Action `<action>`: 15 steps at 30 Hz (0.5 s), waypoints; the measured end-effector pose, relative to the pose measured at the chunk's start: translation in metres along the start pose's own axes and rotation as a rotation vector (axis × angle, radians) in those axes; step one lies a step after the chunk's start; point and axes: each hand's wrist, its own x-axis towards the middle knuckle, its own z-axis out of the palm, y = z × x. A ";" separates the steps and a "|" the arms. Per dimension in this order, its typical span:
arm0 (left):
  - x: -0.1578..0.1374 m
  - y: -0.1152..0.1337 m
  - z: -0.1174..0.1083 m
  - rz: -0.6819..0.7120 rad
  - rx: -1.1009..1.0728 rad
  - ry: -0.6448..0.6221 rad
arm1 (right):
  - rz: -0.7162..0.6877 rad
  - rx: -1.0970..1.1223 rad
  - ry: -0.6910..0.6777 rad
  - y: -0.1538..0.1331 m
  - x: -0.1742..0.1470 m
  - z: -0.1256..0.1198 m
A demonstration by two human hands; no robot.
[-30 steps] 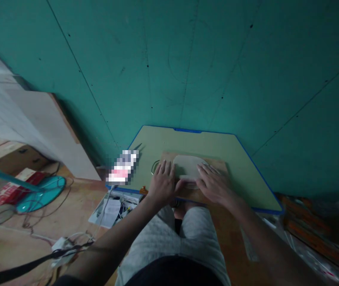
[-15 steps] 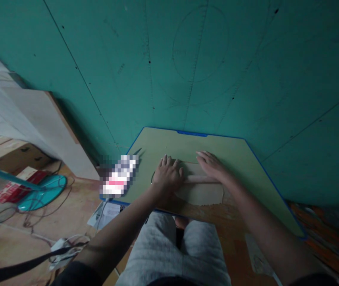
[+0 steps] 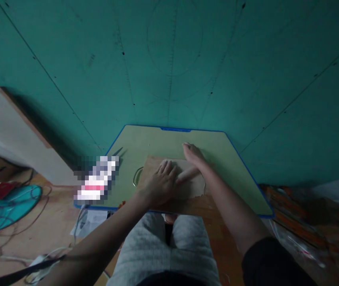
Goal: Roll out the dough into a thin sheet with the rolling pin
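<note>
In the head view, the only one here, a pale roller (image 3: pixel 188 174) lies just right of the lower centre of the frame, on top of a thin pale sheet (image 3: pixel 191 190). Its long axis slants, the near end toward the lower left and the far end toward the upper right, so it runs at an angle to the table's back edge.

The left hand (image 3: pixel 162 182) lies flat, palm down with the fingers stretched forward, and covers the roller's lower-left end; the fingertips reach over the sheet's upper-left part. The right hand (image 3: pixel 192 153) sits higher in the frame, above the roller's upper-right end, which its wrist and forearm hide. Its fingers look drawn together, but I cannot tell whether they grip anything or whether this hand touches the roller. From it the roller's visible stretch lies downward in the frame; from the left hand it lies up and to the right.

Under the sheet is a brown board (image 3: pixel 149 163), with a metal ring (image 3: pixel 133 179) at its left side, all on a yellowish-green table (image 3: pixel 141 139) edged in blue. A pixelated object (image 3: pixel 96 184) and a dark pointed blade (image 3: pixel 117 151) lie toward the table's left edge.
</note>
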 end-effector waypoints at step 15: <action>-0.018 0.037 0.002 -0.105 -0.085 -0.073 | -0.034 -0.004 -0.168 0.005 -0.057 -0.005</action>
